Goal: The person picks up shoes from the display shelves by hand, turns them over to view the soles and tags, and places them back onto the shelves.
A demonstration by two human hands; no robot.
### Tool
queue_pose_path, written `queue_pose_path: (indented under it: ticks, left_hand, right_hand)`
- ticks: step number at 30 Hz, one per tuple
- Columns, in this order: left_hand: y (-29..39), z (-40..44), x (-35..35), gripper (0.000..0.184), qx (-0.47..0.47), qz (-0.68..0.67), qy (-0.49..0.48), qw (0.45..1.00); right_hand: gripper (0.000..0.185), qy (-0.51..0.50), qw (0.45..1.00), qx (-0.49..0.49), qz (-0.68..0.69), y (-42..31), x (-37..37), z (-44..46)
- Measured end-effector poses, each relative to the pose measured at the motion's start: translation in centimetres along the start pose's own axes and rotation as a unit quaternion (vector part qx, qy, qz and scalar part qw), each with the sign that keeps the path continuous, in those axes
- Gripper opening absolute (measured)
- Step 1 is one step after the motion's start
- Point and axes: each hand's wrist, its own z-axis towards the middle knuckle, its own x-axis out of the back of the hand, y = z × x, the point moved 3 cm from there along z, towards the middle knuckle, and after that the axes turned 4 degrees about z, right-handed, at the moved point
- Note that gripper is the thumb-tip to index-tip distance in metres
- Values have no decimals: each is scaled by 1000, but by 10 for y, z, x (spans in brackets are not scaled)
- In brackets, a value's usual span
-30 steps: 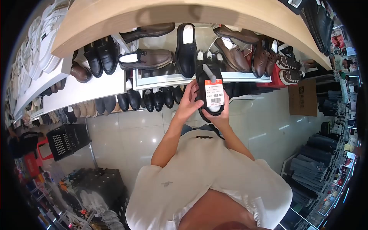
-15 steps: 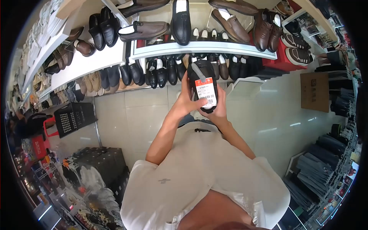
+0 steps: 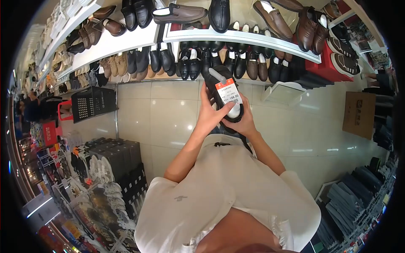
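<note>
Both hands are closed around one black shoe [image 3: 213,87], held up in front of my body with its toe end pointing away from me. My left hand [image 3: 210,114] grips the left side, its thumb lying on the lower part of a price tag. My right hand [image 3: 246,120] wraps the right side and the near end. The white-and-red price tag [image 3: 228,92], with a grey strap [image 3: 217,76] at its top, lies over the shoe. A pale insert or lining shows in the shoe's near opening.
Ahead is a white display shelf [image 3: 249,39] bearing black and brown shoes, with more rows beneath it. A black basket [image 3: 93,105] stands left, a cardboard box [image 3: 357,114] right. Hanging trousers [image 3: 344,192] are at lower right, dark stacked boxes [image 3: 116,156] at lower left.
The view has turned a little, so the shelves sit higher and further right. The shoe stays in both hands, tilted slightly more, and the tag now leans to the left at its top.
</note>
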Motion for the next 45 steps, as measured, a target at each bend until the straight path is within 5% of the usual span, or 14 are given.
queue_pose_path:
  ticks: [27,39,41,45]
  left_hand:
    - [5,76,172,94,-20,-47,54,997]
    - [-20,103,194,90,-44,-93,23,994]
    - [-26,102,203,85,19,-56,59,997]
    - [-48,96,221,80,97,-35,62,993]
  right_hand:
    - [102,-11,997,-76,1,-37,-152,97]
    - [92,23,996,-82,0,-34,-175,119]
    - [91,13,982,-138,131,-24,-176,125]
    - [94,46,979,-119,156,-22,-169,140]
